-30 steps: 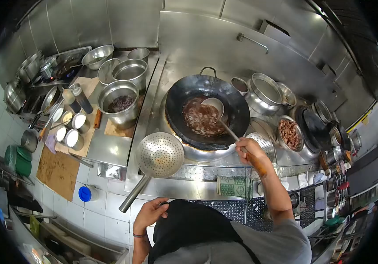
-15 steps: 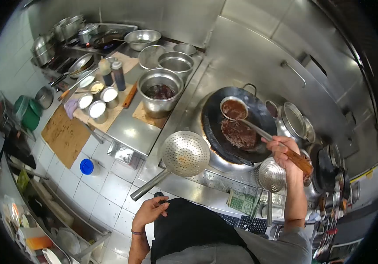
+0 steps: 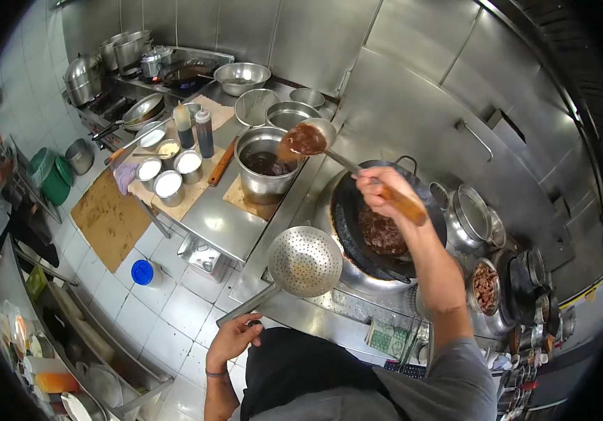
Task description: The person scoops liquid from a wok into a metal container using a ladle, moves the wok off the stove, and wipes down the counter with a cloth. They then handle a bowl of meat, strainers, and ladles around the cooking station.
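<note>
Holding a wood-handled metal ladle (image 3: 344, 162) in the right fingers (image 3: 372, 188); bearing brown sauce (image 3: 306, 140) leftward of them, at the rim of a steel pot (image 3: 265, 185). Showing dark contents in a black wok (image 3: 347, 214) beneath those fingers.

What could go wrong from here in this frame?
1. The right hand holds the ladle with brown liquid in it near the rim of the metal pot; a poor tilt could spill some outside.
2. The perforated strainer's handle juts past the counter edge, close to the left hand, so a bump might knock the strainer askew.
</note>
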The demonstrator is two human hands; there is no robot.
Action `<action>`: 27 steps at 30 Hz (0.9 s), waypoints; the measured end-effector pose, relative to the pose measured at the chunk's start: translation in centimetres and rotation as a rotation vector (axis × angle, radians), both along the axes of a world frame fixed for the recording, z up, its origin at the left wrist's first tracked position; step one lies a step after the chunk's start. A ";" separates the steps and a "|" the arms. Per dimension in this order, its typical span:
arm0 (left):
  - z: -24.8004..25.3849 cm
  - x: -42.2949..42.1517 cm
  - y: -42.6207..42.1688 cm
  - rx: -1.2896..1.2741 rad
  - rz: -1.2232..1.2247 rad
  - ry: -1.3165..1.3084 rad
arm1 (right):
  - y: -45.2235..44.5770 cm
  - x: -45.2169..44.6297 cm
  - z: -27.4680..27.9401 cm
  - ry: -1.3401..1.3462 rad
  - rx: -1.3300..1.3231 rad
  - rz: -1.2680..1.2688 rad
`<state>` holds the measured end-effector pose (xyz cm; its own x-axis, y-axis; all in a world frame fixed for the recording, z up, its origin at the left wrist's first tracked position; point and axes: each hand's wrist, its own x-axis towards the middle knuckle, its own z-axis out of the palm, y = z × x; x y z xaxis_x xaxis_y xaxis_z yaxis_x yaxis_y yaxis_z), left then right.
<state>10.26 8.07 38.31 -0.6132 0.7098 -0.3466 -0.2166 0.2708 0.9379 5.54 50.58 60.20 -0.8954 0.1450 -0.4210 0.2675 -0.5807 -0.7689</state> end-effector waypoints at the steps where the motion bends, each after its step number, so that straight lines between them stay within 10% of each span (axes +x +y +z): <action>1: 0.2 0.2 -0.1 -0.015 0.002 0.017 | -0.4 -1.1 -1.5 0.052 0.077 -0.008; 9: -0.1 1.2 1.7 -0.052 -0.041 0.058 | -2.1 1.1 -4.7 0.034 0.943 0.053; 27: 1.6 5.6 7.6 -0.230 -0.346 0.157 | 6.1 26.1 -12.5 -0.366 0.986 -0.418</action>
